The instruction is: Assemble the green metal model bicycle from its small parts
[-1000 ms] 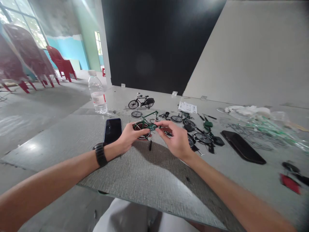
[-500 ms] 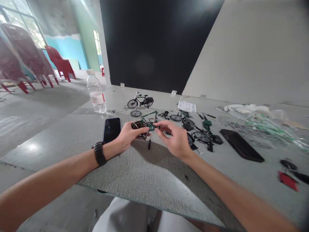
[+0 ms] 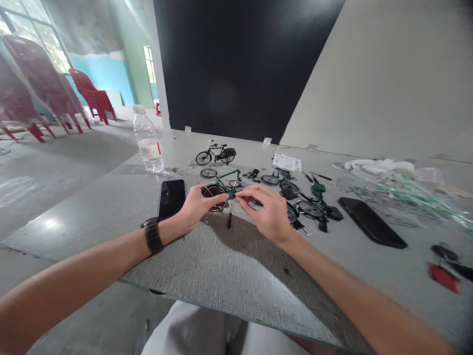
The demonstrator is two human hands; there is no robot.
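My left hand (image 3: 199,204) grips a green model bicycle (image 3: 229,173), its thumb lying over the rear of the frame beside a spoked wheel (image 3: 212,202). At the frame's lower end sits a small dark green part (image 3: 231,195), between the two hands. Thumb and fingertips of my right hand (image 3: 266,209) are pinched together right at that part's edge; what lies between them is too small to make out. Just below the hands a thin black screwdriver-like stick (image 3: 229,220) lies on the table. A loose wheel (image 3: 209,173) rests flat behind the bicycle.
A finished-looking black model bicycle (image 3: 215,155) stands at the back. Several bicycle parts (image 3: 310,209) and instruction sheets (image 3: 287,162) lie to the right, near a black phone (image 3: 372,222) and plastic packaging (image 3: 414,190). A water bottle (image 3: 148,143) and another phone (image 3: 172,198) are left.
My right fingertips have shifted slightly left and closed tighter beside the dark green part, which now looks turned. My left hand keeps its hold on the bicycle.
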